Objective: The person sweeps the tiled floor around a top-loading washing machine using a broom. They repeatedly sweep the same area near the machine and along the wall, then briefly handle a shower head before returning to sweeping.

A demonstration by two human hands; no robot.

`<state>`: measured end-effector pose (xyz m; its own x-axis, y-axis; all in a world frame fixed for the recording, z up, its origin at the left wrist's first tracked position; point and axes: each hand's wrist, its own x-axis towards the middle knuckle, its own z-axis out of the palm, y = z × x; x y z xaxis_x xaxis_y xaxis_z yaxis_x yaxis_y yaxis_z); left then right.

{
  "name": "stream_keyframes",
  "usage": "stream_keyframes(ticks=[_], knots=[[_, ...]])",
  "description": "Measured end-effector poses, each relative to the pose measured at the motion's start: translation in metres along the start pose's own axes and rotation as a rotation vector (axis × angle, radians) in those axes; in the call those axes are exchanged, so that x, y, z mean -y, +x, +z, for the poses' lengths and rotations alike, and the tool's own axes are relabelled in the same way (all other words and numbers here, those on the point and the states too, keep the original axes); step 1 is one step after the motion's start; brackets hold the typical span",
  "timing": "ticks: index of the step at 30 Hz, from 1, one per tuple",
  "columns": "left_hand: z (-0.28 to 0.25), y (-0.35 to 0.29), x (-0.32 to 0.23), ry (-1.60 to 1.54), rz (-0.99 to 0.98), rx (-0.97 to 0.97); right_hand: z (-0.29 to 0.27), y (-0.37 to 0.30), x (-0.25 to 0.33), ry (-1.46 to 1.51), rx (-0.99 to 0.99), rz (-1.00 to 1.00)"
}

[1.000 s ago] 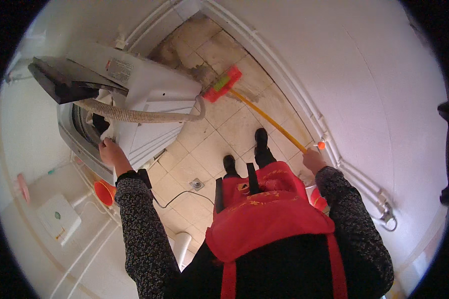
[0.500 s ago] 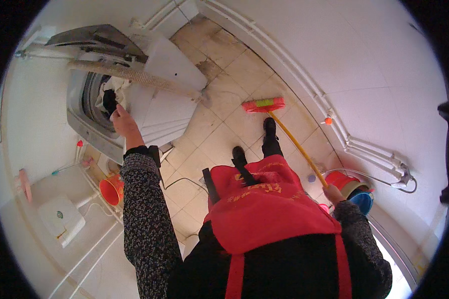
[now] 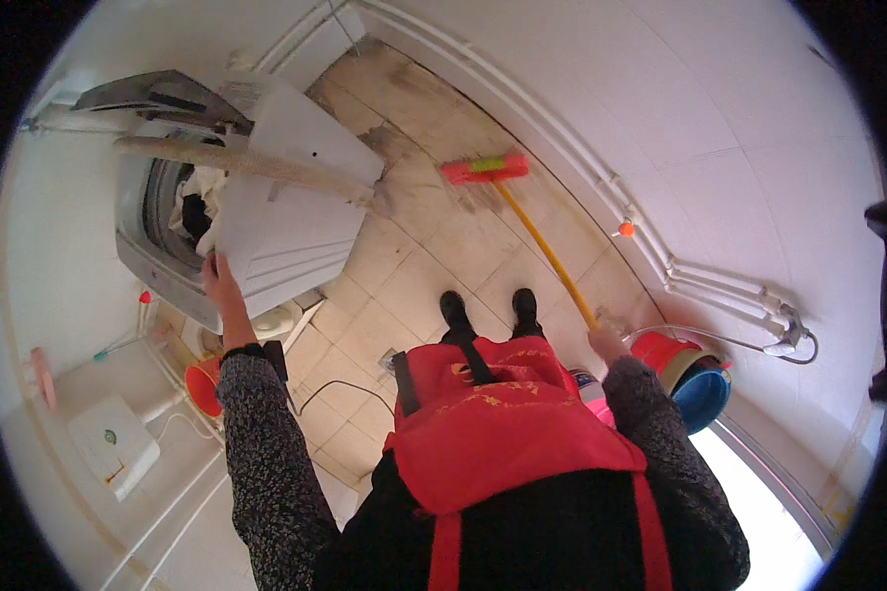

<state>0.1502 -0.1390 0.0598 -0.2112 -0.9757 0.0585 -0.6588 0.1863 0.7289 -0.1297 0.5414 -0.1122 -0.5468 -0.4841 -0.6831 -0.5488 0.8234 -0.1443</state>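
Note:
A white top-loading washing machine [image 3: 291, 222] stands at the left with its grey lid [image 3: 158, 96] raised. White and black clothes [image 3: 196, 212] lie in its tub. My left hand [image 3: 224, 293] is at the near rim of the opening, just below the clothes, with its fingers closed over the edge. My right hand [image 3: 609, 340] is wrapped round the upper end of a broom's yellow handle. The broom [image 3: 547, 251] slants forward over the floor, and its red and green head [image 3: 485, 168] looks blurred.
A wrapped pipe [image 3: 237, 163] crosses above the washing machine. At right, red [image 3: 660, 348] and blue [image 3: 702, 396] buckets stand by the wall, near white pipes [image 3: 650, 236]. An orange bucket [image 3: 203, 384] is at left, beside a white cistern [image 3: 113, 448]. A dark cable [image 3: 340, 384] hangs nearby.
My left hand has moved back from the clothes to the tub's rim. The broom head has shifted forward across the tiles. My feet now stand side by side.

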Motion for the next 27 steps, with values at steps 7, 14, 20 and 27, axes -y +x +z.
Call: stream_keyframes(ticks=[7, 14, 20, 27], knots=[[0.014, -0.127, 0.04, 0.314, 0.181, -0.205, 0.03, -0.141, -0.093, 0.223, 0.213, 0.286], [0.059, -0.292, 0.067, 0.445, -0.11, 0.161, -0.032, 0.034, -0.059, 0.223, 0.027, 0.006], [0.106, -0.333, 0.037, 0.35, -0.153, 0.398, -0.111, 0.069, -0.008, 0.674, 0.135, 0.271], [0.151, -0.325, -0.01, 0.263, -0.151, 0.508, 0.02, -0.072, -0.146, 0.431, 0.127, 0.311]])
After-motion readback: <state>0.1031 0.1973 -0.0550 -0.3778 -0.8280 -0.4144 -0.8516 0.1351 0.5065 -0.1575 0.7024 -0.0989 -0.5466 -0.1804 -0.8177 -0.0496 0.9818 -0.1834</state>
